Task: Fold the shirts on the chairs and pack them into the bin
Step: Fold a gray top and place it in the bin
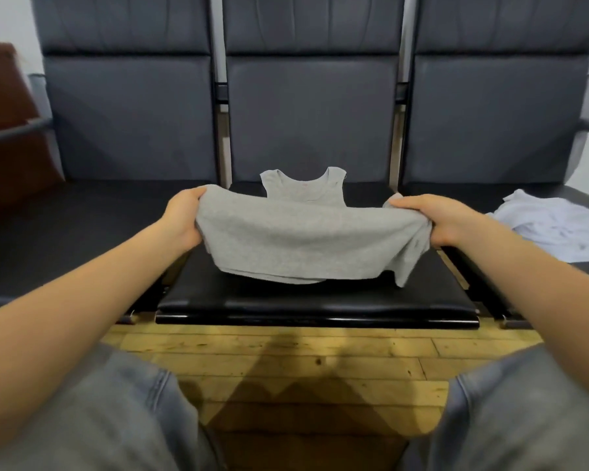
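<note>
Gripping soft grey knit tank top [296, 239] at frame centre: left hand [184, 217] clenching one bunched side, right hand [436, 219] the other. Draping over glossy black middle chair seat [317, 300]. Lying crumpled at right edge, white shirt [551, 226].

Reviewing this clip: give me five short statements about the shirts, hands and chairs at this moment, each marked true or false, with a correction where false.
1. Both hands grip the grey tank top. True: the left hand and the right hand each hold one side of it.
2. The tank top's neckline lies on the middle chair seat. True.
3. A white shirt is neatly folded on the left seat. False: it lies crumpled on the right seat.
4. The bin stands on the wooden floor between the knees. False: no bin is in view.
5. The grey top lies fully flat. False: its near part is lifted off the seat.
</note>
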